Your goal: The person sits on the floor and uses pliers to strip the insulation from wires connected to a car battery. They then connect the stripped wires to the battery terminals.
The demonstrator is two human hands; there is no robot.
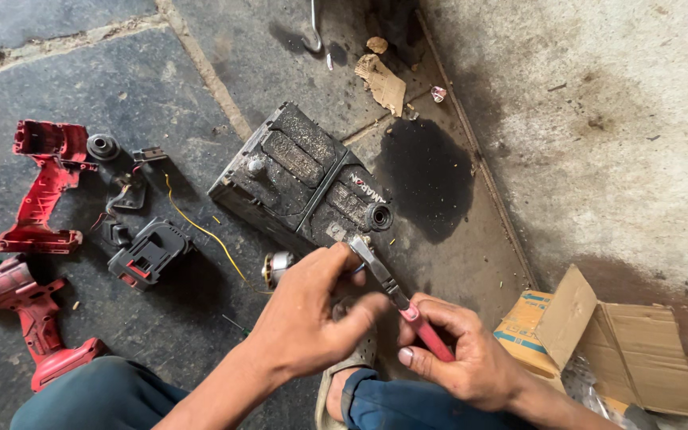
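Risk: the red-handled metal pliers (396, 295), gripped in the right hand (459, 358), could slip and bridge the terminals of the dusty black car battery (300, 183), since their jaws sit right at its near edge. Left hand (312, 314) is curled around a small motor w/ copper windings (278, 267), just left of the jaws; the battery lies on the floor just beyond both hands.

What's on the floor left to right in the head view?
Red drill shell → black battery pack → yellow wire → car battery → left hand → pliers → right hand → cardboard box.
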